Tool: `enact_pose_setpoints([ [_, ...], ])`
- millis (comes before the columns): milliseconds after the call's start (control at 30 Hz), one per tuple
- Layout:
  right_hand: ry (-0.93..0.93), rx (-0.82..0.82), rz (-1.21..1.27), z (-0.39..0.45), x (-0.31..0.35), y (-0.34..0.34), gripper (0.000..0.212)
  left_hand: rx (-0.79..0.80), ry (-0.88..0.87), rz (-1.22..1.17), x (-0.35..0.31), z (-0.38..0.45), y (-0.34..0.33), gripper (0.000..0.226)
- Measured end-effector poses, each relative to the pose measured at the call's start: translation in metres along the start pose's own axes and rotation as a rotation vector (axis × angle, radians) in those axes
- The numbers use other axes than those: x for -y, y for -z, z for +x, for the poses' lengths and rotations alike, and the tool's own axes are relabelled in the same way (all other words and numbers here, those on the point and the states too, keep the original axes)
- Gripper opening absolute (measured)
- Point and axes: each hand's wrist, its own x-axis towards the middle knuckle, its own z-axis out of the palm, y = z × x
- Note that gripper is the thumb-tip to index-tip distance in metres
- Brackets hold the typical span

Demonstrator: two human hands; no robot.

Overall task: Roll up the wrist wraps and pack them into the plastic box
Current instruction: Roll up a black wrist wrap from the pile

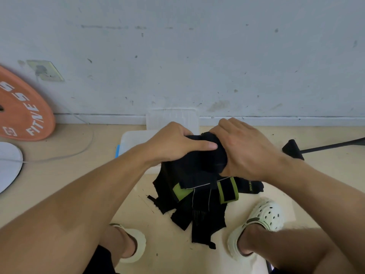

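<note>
My left hand [173,143] and right hand [245,149] each grip the black wrap [207,161], keeping its roll tight above the box [130,141].

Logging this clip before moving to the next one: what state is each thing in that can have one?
Left hand: grip closed on the black wrap.
Right hand: grip closed on the same wrap.
Black wrap: held up, partly rolled, tail hanging.
Pile of wraps: loose on the floor, unrolled.
Plastic box: open; contents hidden.
Box lid: off, against the wall.
</note>
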Motion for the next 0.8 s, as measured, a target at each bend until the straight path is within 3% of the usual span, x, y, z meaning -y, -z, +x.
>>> enact_pose_setpoints([
  [167, 0.0, 0.04, -0.127, 0.001, 0.007, -0.01, 0.05, -0.024, -0.027, 0.145, -0.001, -0.003, -0.017, 0.061],
  [500, -0.025, -0.007, -0.157, 0.008, 0.012, -0.01, 0.054, -0.078, 0.006, -0.088, -0.002, -0.01, -0.027, 0.048],
  [633, -0.01, -0.027, -0.16, 0.011, 0.017, -0.014, 0.069, -0.115, 0.036, -0.14, -0.002, -0.011, -0.03, 0.038],
  [800, 0.03, -0.002, 0.105, 0.009, 0.008, -0.007, 0.109, -0.085, 0.072, -0.249, -0.005, -0.012, -0.017, 0.046],
])
